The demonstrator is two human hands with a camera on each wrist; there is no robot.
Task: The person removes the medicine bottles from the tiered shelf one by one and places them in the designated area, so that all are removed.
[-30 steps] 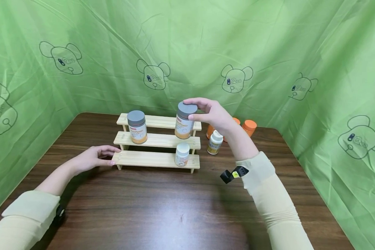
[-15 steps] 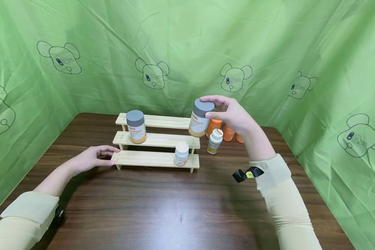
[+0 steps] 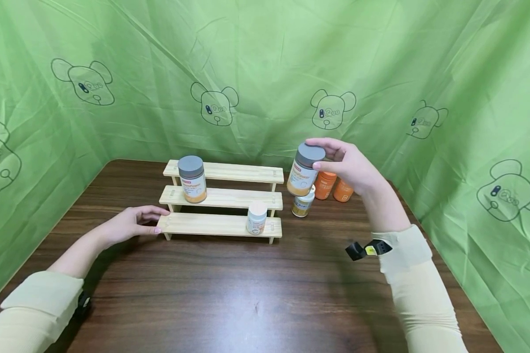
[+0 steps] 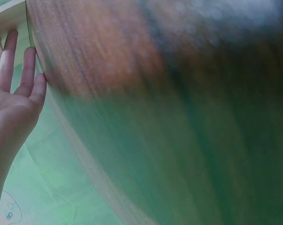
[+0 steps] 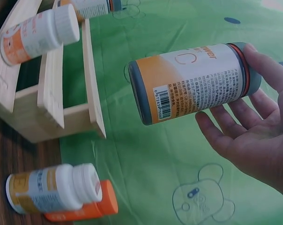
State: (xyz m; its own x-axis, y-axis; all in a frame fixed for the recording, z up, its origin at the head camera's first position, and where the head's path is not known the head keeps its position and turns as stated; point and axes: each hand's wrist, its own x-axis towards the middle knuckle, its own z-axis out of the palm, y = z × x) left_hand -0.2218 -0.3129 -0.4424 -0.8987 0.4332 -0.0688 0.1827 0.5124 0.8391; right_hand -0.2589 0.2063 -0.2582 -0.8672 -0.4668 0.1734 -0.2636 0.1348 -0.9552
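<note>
In the head view my right hand (image 3: 351, 164) holds a grey-lidded supplement jar (image 3: 301, 176) by its lid, thumb on one side and fingers on the other. The jar hangs slightly tilted in the air, right of the three-tier wooden stand (image 3: 216, 223). From the right wrist, its orange-and-white label and barcode show. My left hand (image 3: 130, 226) grips the left end of the stand's lowest step between thumb and fingers. A similar grey-lidded jar (image 3: 193, 184) stands at the left of the middle step. On the lowest step's right end is a small white bottle (image 3: 256, 220).
Right of the stand, a white-capped bottle with a gold label (image 3: 301, 205) stands on the brown table (image 3: 229, 294), partly behind the held jar. Orange bottles (image 3: 325, 186) stand behind it, near my right hand. Green cloth (image 3: 265, 59) walls the back and sides.
My right hand has carried the grey-lidded jar rightward, from above the stand's middle step to beyond the stand's right end. The left hand stays at the stand.
</note>
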